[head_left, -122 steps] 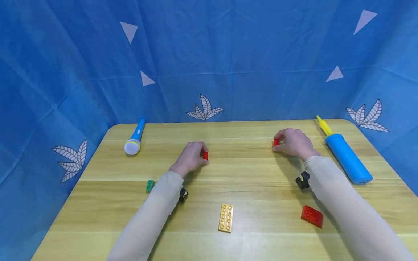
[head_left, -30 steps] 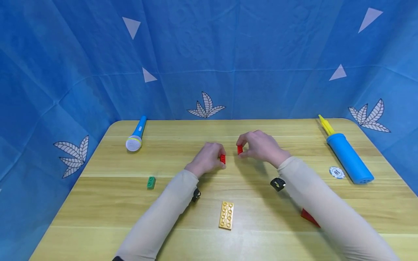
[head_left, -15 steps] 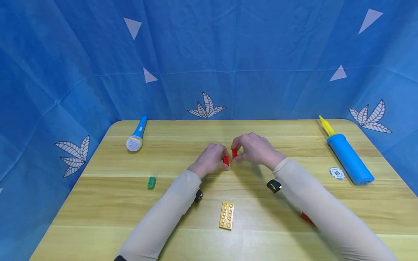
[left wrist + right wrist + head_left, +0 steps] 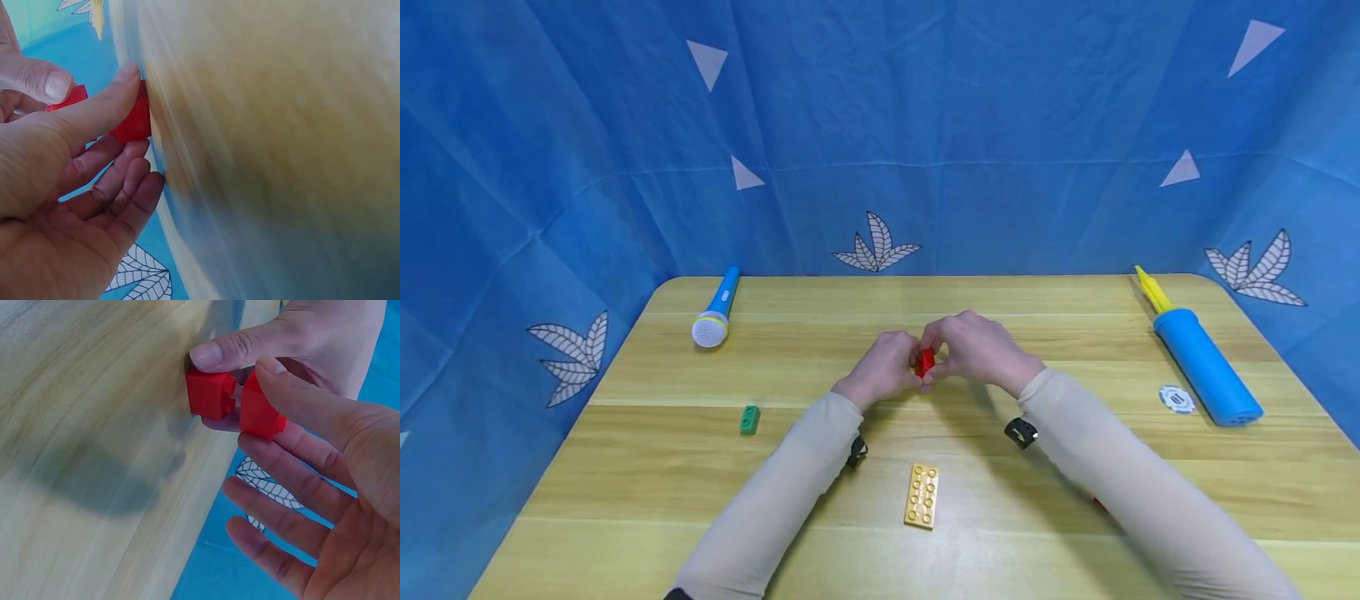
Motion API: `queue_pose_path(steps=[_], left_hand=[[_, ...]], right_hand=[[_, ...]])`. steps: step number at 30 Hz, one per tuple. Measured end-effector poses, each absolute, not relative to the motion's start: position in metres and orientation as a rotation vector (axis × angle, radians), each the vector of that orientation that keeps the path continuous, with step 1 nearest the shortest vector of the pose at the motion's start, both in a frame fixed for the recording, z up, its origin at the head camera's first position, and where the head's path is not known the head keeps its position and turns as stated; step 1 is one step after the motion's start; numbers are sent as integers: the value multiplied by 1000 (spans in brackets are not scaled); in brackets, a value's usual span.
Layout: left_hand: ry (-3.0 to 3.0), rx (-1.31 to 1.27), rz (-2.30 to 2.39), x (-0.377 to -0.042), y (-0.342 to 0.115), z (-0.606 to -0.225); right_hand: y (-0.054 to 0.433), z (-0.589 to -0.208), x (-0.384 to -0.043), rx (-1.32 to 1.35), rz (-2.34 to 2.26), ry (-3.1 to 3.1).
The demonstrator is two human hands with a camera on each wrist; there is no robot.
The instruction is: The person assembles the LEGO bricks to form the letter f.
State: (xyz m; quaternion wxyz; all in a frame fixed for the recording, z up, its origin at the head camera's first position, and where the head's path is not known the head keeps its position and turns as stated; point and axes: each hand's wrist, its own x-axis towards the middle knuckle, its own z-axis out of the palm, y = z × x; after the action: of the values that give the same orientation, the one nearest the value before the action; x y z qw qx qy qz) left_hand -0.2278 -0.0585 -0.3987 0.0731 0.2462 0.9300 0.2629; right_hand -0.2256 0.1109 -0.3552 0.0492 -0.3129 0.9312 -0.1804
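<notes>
My left hand (image 4: 878, 365) and right hand (image 4: 979, 352) meet over the middle of the table, each pinching a small red toy brick between thumb and fingers. In the right wrist view, the left hand's brick (image 4: 209, 395) sits close over the wood, its studs facing the right hand's brick (image 4: 257, 414). A narrow gap shows between the two there. The left wrist view has the left hand's brick (image 4: 134, 120) partly behind the thumb, and the right hand's brick (image 4: 70, 97) beyond it. From the head, the red bricks (image 4: 925, 362) overlap and fingertips hide parts of them.
A yellow studded brick (image 4: 921, 497) lies nearer me, a green brick (image 4: 749, 420) to the left. The toy microphone (image 4: 711, 327) is at back left. At right are a blue hand pump (image 4: 1208, 367) and a poker chip (image 4: 1177, 399). My right sleeve mostly covers another red brick (image 4: 1099, 503).
Both hands have come together at the middle with their red bricks, the right one travelling left and the left one right. The right forearm now covers more of the red brick near me.
</notes>
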Motion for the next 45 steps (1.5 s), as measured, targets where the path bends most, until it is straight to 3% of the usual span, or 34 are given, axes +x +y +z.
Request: queue_pose_path(steps=[45], left_hand=[[2762, 767, 750, -227, -59, -399]], right_hand=[[103, -365, -225, -928, -477, 2859]])
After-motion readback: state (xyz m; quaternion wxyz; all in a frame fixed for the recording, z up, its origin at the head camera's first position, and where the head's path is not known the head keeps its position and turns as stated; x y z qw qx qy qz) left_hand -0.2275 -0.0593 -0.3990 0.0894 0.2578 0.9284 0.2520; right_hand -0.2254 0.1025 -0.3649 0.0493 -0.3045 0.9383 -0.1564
